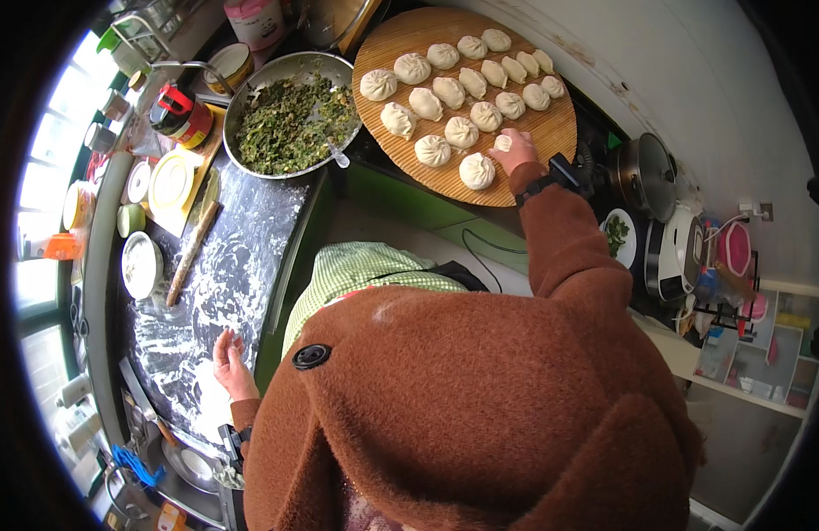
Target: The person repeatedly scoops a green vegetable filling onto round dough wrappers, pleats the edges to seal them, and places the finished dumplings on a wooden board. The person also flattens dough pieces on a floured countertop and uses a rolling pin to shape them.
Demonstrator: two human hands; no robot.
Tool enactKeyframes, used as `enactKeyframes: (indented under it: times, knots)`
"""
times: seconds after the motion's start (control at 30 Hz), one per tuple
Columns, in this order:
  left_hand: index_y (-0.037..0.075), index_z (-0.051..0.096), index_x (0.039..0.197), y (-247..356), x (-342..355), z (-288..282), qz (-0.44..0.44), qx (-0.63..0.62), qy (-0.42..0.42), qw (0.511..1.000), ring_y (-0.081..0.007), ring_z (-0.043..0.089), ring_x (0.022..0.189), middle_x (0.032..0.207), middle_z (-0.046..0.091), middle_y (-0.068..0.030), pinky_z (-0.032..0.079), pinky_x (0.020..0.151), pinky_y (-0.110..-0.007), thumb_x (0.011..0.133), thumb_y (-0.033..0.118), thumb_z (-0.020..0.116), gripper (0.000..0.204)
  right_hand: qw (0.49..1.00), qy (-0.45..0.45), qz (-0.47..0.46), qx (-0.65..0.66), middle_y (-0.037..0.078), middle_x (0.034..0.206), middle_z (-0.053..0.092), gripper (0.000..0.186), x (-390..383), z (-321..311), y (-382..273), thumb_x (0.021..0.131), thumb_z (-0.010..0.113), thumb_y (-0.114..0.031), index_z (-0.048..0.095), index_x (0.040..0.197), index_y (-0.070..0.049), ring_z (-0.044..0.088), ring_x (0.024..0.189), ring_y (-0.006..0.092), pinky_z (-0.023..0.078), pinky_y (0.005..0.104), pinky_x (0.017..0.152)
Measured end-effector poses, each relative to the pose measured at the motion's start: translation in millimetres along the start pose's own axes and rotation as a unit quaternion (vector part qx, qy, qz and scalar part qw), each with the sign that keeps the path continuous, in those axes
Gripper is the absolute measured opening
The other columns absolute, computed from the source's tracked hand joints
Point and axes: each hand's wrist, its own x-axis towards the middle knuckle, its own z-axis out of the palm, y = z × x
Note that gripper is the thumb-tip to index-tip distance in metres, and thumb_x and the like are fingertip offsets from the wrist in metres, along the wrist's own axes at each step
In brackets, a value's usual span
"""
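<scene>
Right hand [514, 152] over the near part of a round wooden board [383, 50]; thumb and fingers closed about a small pleated bun [503, 142], gripped from the sides; whether it touches the wood, cannot tell.

The gripped bun pale, cream-white, rounded; its top shows between the digits, the rest hidden by them; it sits between the near bun [477, 171] and the rows beyond, on the side toward the board's lower edge.

The near bun plump, round, folds gathered toward the crown; surface matte, uncooked in look; the other buns [412, 69] in slanting rows, same pale dough; some round with gathered tops, some longer with a crimped ridge [472, 82]; sizes uneven, most standing slightly apart.

Left hand [233, 363] well away, above the dark counter [237, 252]; fingers loosely bent and partly spread, nothing seen in its hold; white flour smeared thickly across the stone below.

Left of the board, a wide metal pan [254, 161] of chopped green filling [290, 124], moist and flecked with paler bits; a clear spoon handle [338, 156] juts over its rim; on the counter, a wooden rolling pin [193, 254] lies beside a white bowl [144, 295].
</scene>
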Motion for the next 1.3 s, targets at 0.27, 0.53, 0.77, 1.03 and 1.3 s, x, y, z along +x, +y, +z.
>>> enactKeyframes:
  times: [0.27, 0.53, 0.77, 1.03, 1.3]
  knots:
    - [-0.001, 0.056, 0.118, -5, -15, -13, 0.041, 0.001, 0.026, 0.999, -0.0178, 0.060, 0.099, 0.114, 0.060, -0.0105, 0.050, 0.087, -0.029, 0.095, 0.001, 0.046, 0.026, 0.992, 0.010, -0.125, 0.020, 0.022, 0.113, 0.056, 0.058, 23, 18, 38, 0.069, 0.080, -0.032, 0.058, 0.117, -0.008, 0.053, 0.106, 0.0386, 0.044, 0.0452, 0.091]
    - [-0.001, 0.060, 0.116, -51, -57, -57, 0.029, 0.054, 0.148, 0.987, -0.0149, 0.061, 0.094, 0.109, 0.065, -0.0088, 0.048, 0.087, -0.028, 0.092, 0.001, 0.049, 0.027, 0.994, 0.082, -0.062, 0.030, 0.024, 0.103, 0.065, 0.037, -3, -25, -32, 0.086, 0.062, -0.029, 0.065, 0.104, 0.003, 0.061, 0.091, 0.0345, 0.047, 0.0410, 0.083]
    - [0.002, 0.063, 0.111, -74, -115, -89, -0.026, 0.098, 0.293, 0.951, -0.0134, 0.063, 0.088, 0.098, 0.068, -0.0081, 0.050, 0.082, -0.028, 0.086, 0.001, 0.053, 0.026, 0.932, -0.108, -0.208, 0.277, 0.004, 0.082, 0.060, 0.018, -107, 47, -209, 0.092, 0.058, -0.017, 0.062, 0.093, 0.000, 0.055, 0.076, 0.0122, 0.047, 0.0276, 0.069]
    - [0.006, 0.063, 0.108, -137, -254, -71, -0.143, 0.112, 0.510, 0.841, -0.0292, 0.063, 0.101, 0.106, 0.065, -0.0156, 0.049, 0.088, -0.036, 0.082, 0.007, 0.052, 0.028, 0.782, -0.435, -0.293, 0.337, 0.001, 0.082, 0.061, 0.015, -210, 100, -302, 0.094, 0.058, -0.019, 0.061, 0.096, -0.004, 0.056, 0.071, 0.0085, 0.046, 0.0225, 0.062]
    - [0.003, 0.064, 0.106, -261, -566, 49, -0.550, 0.048, 0.611, 0.568, -0.0323, 0.061, 0.099, 0.102, 0.066, -0.0186, 0.047, 0.089, -0.038, 0.080, 0.005, 0.051, 0.029, 0.758, -0.566, -0.239, 0.218, 0.003, 0.077, 0.060, 0.020, -196, 187, -259, 0.090, 0.062, -0.023, 0.060, 0.094, -0.003, 0.055, 0.063, 0.0100, 0.044, 0.0232, 0.050]
